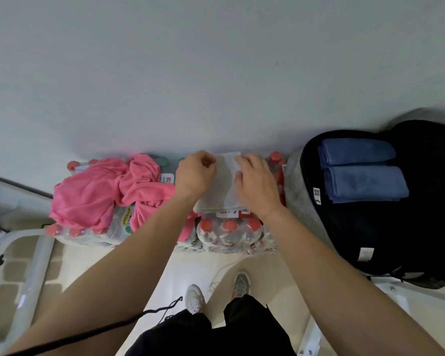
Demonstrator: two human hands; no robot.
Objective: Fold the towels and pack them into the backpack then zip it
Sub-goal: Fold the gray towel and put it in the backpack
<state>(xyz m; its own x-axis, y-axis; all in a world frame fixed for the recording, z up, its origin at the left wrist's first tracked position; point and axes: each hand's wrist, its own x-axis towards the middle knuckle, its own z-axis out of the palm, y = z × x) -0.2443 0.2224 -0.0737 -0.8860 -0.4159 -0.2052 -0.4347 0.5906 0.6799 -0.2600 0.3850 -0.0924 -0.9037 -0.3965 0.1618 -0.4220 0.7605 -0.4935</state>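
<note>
Surroundings: shrink-wrapped packs of red-capped water bottles (pixel 229 235) are standing against a pale wall and serving as the work surface. A crumpled pink cloth towel (pixel 88 196) is lying heaped on the packs to the left. A black fabric backpack (pixel 370 227) with a grey side panel is lying open just beside the packs on the right, and two folded blue towels (pixel 362 183) are sitting inside it near its far end. A white metal frame (pixel 36 253) is standing at lower left.

Task item: a folded pale grey towel (pixel 224 183) is lying flat on the bottle packs between the pink towel and the backpack. The left hand (pixel 194 177) is pinching its far left corner with curled fingers. The right hand (pixel 257 186) is gripping its right edge, thumb pressing on the top face.
</note>
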